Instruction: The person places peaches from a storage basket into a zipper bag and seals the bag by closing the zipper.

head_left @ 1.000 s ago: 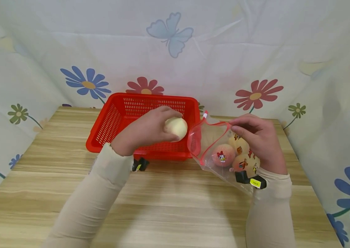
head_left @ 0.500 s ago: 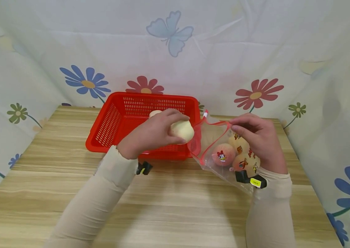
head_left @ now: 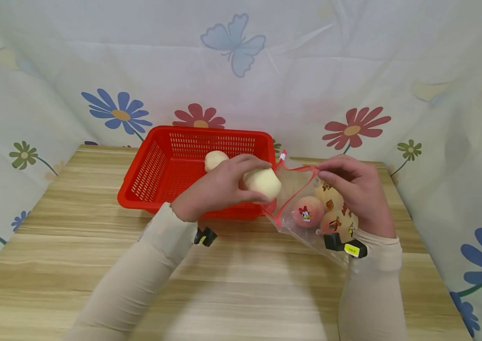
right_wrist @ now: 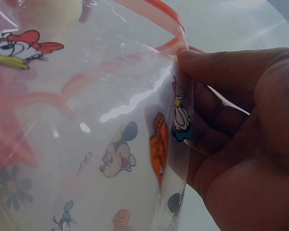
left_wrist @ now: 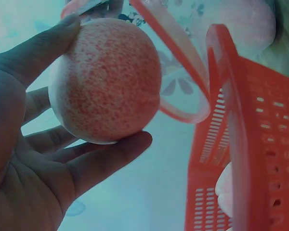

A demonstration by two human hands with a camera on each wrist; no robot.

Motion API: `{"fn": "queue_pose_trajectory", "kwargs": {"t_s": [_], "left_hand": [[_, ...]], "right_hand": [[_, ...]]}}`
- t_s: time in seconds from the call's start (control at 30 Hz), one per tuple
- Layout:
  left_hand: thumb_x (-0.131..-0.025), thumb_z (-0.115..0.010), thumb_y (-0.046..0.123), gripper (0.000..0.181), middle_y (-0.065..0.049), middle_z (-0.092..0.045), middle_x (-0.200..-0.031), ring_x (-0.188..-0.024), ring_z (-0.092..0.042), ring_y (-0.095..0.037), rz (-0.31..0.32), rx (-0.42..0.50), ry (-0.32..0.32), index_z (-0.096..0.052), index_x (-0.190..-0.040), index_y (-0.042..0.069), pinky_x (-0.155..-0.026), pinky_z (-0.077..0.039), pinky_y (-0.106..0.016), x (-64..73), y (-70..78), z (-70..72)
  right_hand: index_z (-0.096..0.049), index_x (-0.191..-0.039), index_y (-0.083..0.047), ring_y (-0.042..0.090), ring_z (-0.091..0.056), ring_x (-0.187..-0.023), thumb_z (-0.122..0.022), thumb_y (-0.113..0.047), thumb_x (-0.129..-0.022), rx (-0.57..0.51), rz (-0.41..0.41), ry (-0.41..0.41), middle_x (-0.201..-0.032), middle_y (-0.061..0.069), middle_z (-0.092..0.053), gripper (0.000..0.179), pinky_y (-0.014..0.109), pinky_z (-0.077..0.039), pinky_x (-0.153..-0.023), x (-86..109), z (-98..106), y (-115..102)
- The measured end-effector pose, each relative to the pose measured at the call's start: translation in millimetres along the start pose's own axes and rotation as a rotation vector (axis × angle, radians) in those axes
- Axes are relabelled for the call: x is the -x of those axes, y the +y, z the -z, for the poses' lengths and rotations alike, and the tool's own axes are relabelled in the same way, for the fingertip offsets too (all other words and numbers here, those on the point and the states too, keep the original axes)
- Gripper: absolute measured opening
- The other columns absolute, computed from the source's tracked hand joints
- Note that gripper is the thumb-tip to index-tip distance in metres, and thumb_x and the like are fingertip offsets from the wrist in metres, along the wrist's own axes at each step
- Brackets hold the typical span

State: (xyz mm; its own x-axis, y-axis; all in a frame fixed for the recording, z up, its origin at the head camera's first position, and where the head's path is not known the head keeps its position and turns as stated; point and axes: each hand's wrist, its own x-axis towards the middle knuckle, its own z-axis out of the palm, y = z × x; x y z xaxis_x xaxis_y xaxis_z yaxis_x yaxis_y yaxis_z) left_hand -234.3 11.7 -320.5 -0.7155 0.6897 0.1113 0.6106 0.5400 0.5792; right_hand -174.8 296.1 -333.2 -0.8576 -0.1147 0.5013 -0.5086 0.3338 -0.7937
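Note:
My left hand (head_left: 225,187) grips a peach (head_left: 263,183) with thumb and fingers spread round its sides. Pale on top, the peach shows red speckles in the left wrist view. It is held over the right rim of the red basket (head_left: 131,201), at the mouth of a clear zip bag (head_left: 287,232). Thumb and fingers of my right hand (head_left: 360,194) pinch the bag's red-trimmed edge, and the mouth gapes open. Cartoon figures are printed on the bag. Several peaches (head_left: 309,212) lie inside it, partly hidden by my right hand.
Another peach (head_left: 216,160) sits in the basket, partly behind my left hand. Basket and bag stand side by side on a wood-grain table (head_left: 223,284). A flower-printed cloth (head_left: 300,94) hangs behind the table and at both sides.
My left hand has moved right with the peach, from over the basket to the bag's mouth. The peach in the basket has come into sight. My right hand stays put.

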Motion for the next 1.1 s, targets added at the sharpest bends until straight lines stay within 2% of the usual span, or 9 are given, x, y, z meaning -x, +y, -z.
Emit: {"fn": "queue_pose_trajectory", "kwargs": {"t_s": [0.2,0.33,0.53,0.67,0.8,0.93,1.1], "left_hand": [[-0.077,-0.077,0.048,0.065,0.01,-0.057,-0.123,-0.106,-0.053,-0.007,-0.021,0.08,0.005,-0.053,-0.134,0.026,-0.086,-0.053,-0.025,-5.5,-4.7,-7.9],[-0.077,-0.078,0.048,0.062,0.011,-0.06,-0.114,-0.098,-0.056,-0.01,-0.029,0.131,0.012,-0.053,-0.129,0.023,-0.083,-0.053,-0.025,-9.6,-7.5,-14.6],[-0.078,-0.076,0.049,0.058,0.011,-0.06,-0.103,-0.092,-0.053,-0.01,-0.036,0.13,-0.007,-0.055,-0.125,0.024,-0.081,-0.051,-0.025,-13.4,-9.5,-22.7],[-0.08,-0.074,0.05,0.059,0.012,-0.061,-0.108,-0.098,-0.054,-0.005,-0.035,0.129,-0.037,-0.055,-0.129,0.025,-0.087,-0.05,-0.024,-15.1,-10.1,-27.2],[-0.083,-0.071,0.05,0.06,0.011,-0.064,-0.113,-0.1,-0.057,-0.003,-0.072,0.134,-0.067,-0.054,-0.134,0.023,-0.092,-0.049,-0.024,-16.4,-11.4,-32.4],[-0.093,-0.061,0.043,0.047,0.011,-0.063,-0.121,-0.108,-0.057,-0.003,-0.114,0.152,-0.071,-0.056,-0.135,0.022,-0.099,-0.048,-0.027,-17.1,-13.0,-36.0],[-0.101,-0.049,0.033,0.034,0.005,-0.067,-0.118,-0.107,-0.061,-0.007,-0.101,0.222,-0.07,-0.061,-0.13,0.019,-0.1,-0.048,-0.029,-16.9,-13.7,-35.4]], "right_hand": [[-0.069,-0.101,0.009,0.017,-0.062,-0.077,-0.064,0.004,-0.088,0.016,0.002,0.001,-0.094,-0.009,-0.069,0.015,0.015,-0.054,-0.071,-0.5,0,0],[-0.069,-0.102,0.008,0.015,-0.062,-0.077,-0.065,0.003,-0.088,0.036,-0.01,0.005,-0.094,-0.01,-0.069,0.015,0.015,-0.054,-0.071,-0.3,0,0],[-0.069,-0.101,0.009,0.013,-0.062,-0.076,-0.064,0.005,-0.088,0.027,0.012,0.005,-0.093,-0.009,-0.068,0.014,0.015,-0.054,-0.071,-0.5,0,0],[-0.069,-0.101,0.009,0.013,-0.062,-0.077,-0.064,0.005,-0.088,0.021,0.007,0.005,-0.093,-0.008,-0.069,0.014,0.015,-0.054,-0.072,-0.3,1,0],[-0.069,-0.102,0.007,0.013,-0.062,-0.078,-0.065,0.003,-0.088,0.041,-0.012,0.007,-0.093,-0.009,-0.068,0.015,0.015,-0.054,-0.072,0.0,1,0],[-0.07,-0.102,0.007,0.013,-0.062,-0.078,-0.065,0.002,-0.088,0.056,-0.021,0.008,-0.093,-0.01,-0.068,0.015,0.015,-0.054,-0.072,0.3,1,0],[-0.07,-0.102,0.006,0.015,-0.062,-0.077,-0.065,0.003,-0.088,0.056,-0.02,0.006,-0.093,-0.009,-0.068,0.015,0.015,-0.054,-0.072,0.6,2,0]]}}
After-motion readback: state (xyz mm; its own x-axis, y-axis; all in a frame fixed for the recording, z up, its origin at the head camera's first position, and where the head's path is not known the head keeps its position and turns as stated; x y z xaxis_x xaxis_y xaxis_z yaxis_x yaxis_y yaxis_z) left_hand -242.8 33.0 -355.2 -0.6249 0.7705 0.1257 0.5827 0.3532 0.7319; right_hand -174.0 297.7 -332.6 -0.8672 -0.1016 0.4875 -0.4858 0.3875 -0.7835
